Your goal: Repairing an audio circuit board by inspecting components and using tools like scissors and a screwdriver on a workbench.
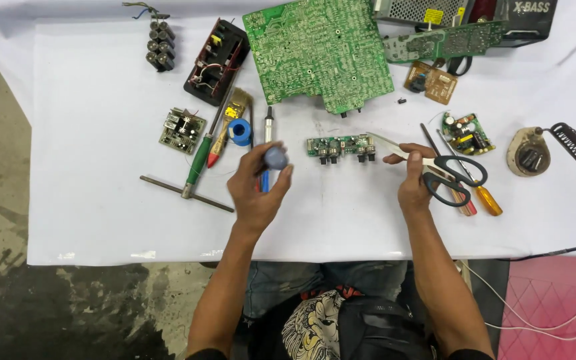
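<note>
White sheeting covers the desk [101, 227], and your two hands are up over its middle, near the front edge. Your left hand [256, 190] has its fingers closed round a small blue-grey cylindrical part [276, 157], most likely a capacitor, held clear of the cloth just in front of the blue solder spool [239, 131] and the pen-shaped tool [269, 125]. Your right hand [413, 179] grips the blades of the black-handled scissors [449, 175], with the tips pointing left toward the narrow green board with black knobs [340, 147]; the handles hang to the right, over the orange-handled screwdriver [480, 193].

By the look of it, you are at the trimming stage: the part is picked up, the cutter is in hand but held by the wrong end. Before any cut you would need to shift your grip so your fingers sit in the loops, then bring the part's leads between the blades, keeping your left fingertips back.

Farther off lie the large green circuit board [318, 53] at the back edge, the green-handled screwdriver [198, 163], and the soldering iron stand [529, 153] toward the right edge
</note>
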